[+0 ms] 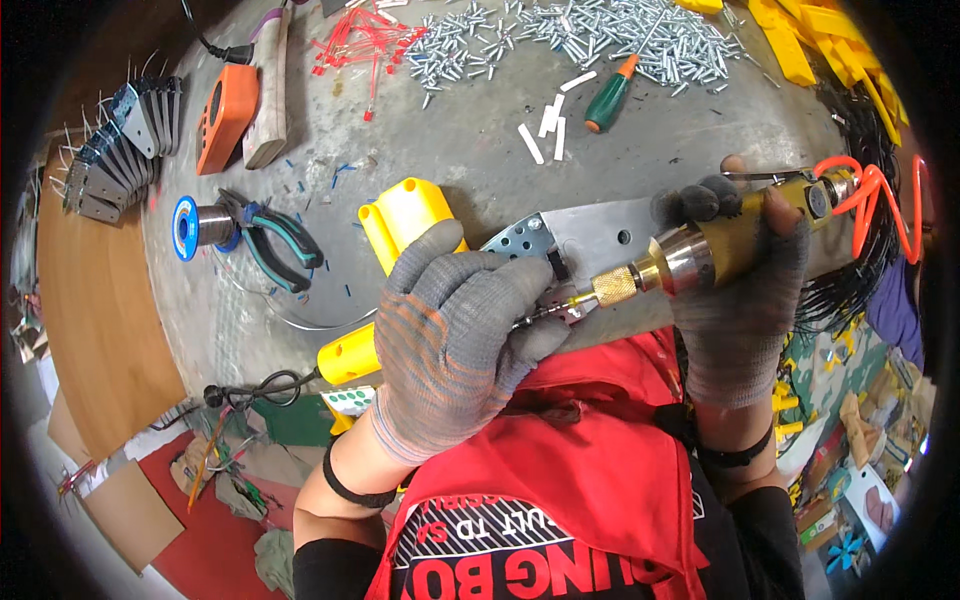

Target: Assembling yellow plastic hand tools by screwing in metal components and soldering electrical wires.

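Observation:
My right hand [740, 300], in a grey knit glove, is wrapped round a brass-coloured pneumatic screwdriver [720, 250] with an orange coiled hose at its back. The driver's bit points left, toward the fingertips of my left hand [450, 325]. That hand, gloved too, is closed on a yellow plastic tool housing [410, 215]; a power cord leaves its lower end. Beside my left fingers show a perforated metal bracket [518, 240] and a flat grey metal plate [595, 235]. The bit's tip lies among my left fingertips; whether a screw is there I cannot make out.
Loose screws [650, 40] are heaped at the back, near red-capped wires [370, 45], white sleeves [550, 115] and a green-handled screwdriver [610, 95]. Pliers [275, 240] and a solder spool [205, 225] lie left. Metal brackets [115, 150] line the left edge; yellow shells [820, 40] fill the far right.

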`<state>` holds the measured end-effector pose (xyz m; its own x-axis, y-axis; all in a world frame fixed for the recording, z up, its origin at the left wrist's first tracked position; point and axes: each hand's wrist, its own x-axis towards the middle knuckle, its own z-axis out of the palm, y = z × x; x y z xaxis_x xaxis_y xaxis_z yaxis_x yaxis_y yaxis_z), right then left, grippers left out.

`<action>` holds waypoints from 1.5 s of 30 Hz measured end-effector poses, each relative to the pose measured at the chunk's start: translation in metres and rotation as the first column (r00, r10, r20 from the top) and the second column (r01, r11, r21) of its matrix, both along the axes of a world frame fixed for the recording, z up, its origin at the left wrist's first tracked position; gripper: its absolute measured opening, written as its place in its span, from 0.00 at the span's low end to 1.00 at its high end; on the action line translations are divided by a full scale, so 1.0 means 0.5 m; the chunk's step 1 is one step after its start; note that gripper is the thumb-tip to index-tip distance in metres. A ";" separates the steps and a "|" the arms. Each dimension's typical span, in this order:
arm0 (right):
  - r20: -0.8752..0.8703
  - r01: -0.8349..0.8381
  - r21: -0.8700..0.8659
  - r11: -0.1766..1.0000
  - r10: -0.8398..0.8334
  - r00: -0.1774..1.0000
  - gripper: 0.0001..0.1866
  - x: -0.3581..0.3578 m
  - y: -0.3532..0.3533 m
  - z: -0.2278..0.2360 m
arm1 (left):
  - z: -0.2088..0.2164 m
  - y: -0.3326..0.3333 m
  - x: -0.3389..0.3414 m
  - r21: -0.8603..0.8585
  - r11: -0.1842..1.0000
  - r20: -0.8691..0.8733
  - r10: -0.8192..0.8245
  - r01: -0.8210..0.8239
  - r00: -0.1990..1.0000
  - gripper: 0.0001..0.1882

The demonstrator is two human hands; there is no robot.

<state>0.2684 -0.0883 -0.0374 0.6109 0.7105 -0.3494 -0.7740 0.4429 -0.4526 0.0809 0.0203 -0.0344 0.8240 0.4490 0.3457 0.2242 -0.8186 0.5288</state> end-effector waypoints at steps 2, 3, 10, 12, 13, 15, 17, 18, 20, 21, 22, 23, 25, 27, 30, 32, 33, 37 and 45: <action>-0.007 -0.002 -0.003 1.000 0.002 1.000 0.21 0.001 0.000 -0.001 | 0.004 0.000 0.002 -0.008 1.000 -0.005 -0.022 0.022 1.000 0.26; -0.014 -0.006 0.016 1.000 0.007 1.000 0.21 0.001 0.001 -0.003 | 0.006 0.000 0.003 -0.011 1.000 -0.005 -0.019 0.019 1.000 0.26; -0.013 -0.087 0.111 0.990 0.089 0.996 0.18 0.012 -0.003 -0.019 | 0.009 -0.002 0.008 0.029 1.000 -0.019 -0.004 0.005 1.000 0.32; -0.019 -0.102 0.103 0.989 0.105 0.994 0.18 0.015 0.000 -0.023 | 0.008 -0.006 0.012 0.048 0.999 0.003 0.003 -0.003 1.000 0.33; -0.022 -0.120 0.095 0.988 0.122 0.992 0.18 0.016 0.000 -0.024 | 0.010 -0.009 0.015 0.031 0.999 -0.027 0.016 -0.015 1.000 0.35; -0.031 -0.114 0.038 0.993 0.116 0.993 0.19 0.006 0.002 -0.009 | 0.010 -0.014 0.016 0.010 1.000 -0.059 0.022 -0.021 0.998 0.37; -0.038 -0.104 -0.021 0.994 0.103 0.994 0.20 0.000 0.004 -0.009 | 0.005 -0.015 0.018 0.020 0.997 -0.091 0.071 -0.069 0.993 0.39; -0.056 -0.112 0.004 0.994 0.112 0.992 0.20 -0.002 0.004 -0.015 | 0.005 -0.016 0.020 0.015 0.998 -0.092 0.063 -0.061 0.994 0.39; -0.074 -0.115 0.022 0.993 0.116 0.990 0.19 -0.007 0.004 -0.016 | 0.009 -0.018 0.023 0.051 0.994 -0.116 0.105 -0.100 0.988 0.41; -0.051 -0.120 0.010 0.993 0.120 0.991 0.19 -0.010 0.005 -0.014 | 0.008 -0.020 0.023 0.045 0.995 -0.116 0.098 -0.094 0.988 0.41; -0.029 -0.128 -0.001 0.992 0.128 0.991 0.19 -0.012 0.005 -0.013 | 0.007 -0.022 0.021 0.053 0.993 -0.112 0.112 -0.107 0.987 0.41; -0.031 -0.125 -0.005 0.992 0.125 0.992 0.19 -0.013 0.002 -0.014 | 0.007 -0.024 0.019 0.062 0.991 -0.108 0.126 -0.120 0.986 0.42; -0.061 -0.132 0.016 0.991 0.133 0.989 0.19 -0.014 0.000 -0.016 | 0.000 -0.017 0.019 0.072 0.991 -0.106 0.120 -0.112 0.987 0.42; -0.049 -0.127 0.020 0.992 0.128 0.991 0.20 -0.017 0.002 -0.014 | -0.003 -0.010 0.016 -0.003 0.997 -0.047 0.073 -0.073 0.996 0.41; -0.001 -0.126 0.004 0.992 0.126 0.992 0.21 -0.018 0.001 0.002 | 0.003 -0.016 -0.004 -0.147 0.985 -0.059 0.078 -0.086 0.995 0.39; 0.098 -0.150 0.046 0.988 0.145 0.985 0.24 0.002 -0.013 0.000 | 0.034 -0.003 -0.048 -0.040 0.995 -0.035 0.091 -0.093 0.995 0.38; 0.106 -0.151 0.048 0.987 0.145 0.984 0.24 0.016 -0.017 0.007 | 0.048 0.001 -0.076 0.059 0.994 -0.012 0.096 -0.095 0.995 0.37; 0.256 -0.139 0.166 0.976 0.094 0.962 0.23 0.065 -0.010 0.042 | 0.045 -0.023 -0.160 0.267 0.939 -0.350 0.305 -0.218 0.886 0.36; 0.323 -0.116 0.235 0.965 0.035 0.946 0.24 0.024 0.010 0.087 | 0.166 0.072 -0.204 -0.586 0.784 -0.422 -0.081 -0.204 0.903 0.28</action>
<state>0.2803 -0.0834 0.0063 0.6012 0.7979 0.0437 -0.6462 0.5177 -0.5607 -0.0211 0.0566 0.0485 0.7834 0.4979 -0.3720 0.5693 -0.3347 0.7509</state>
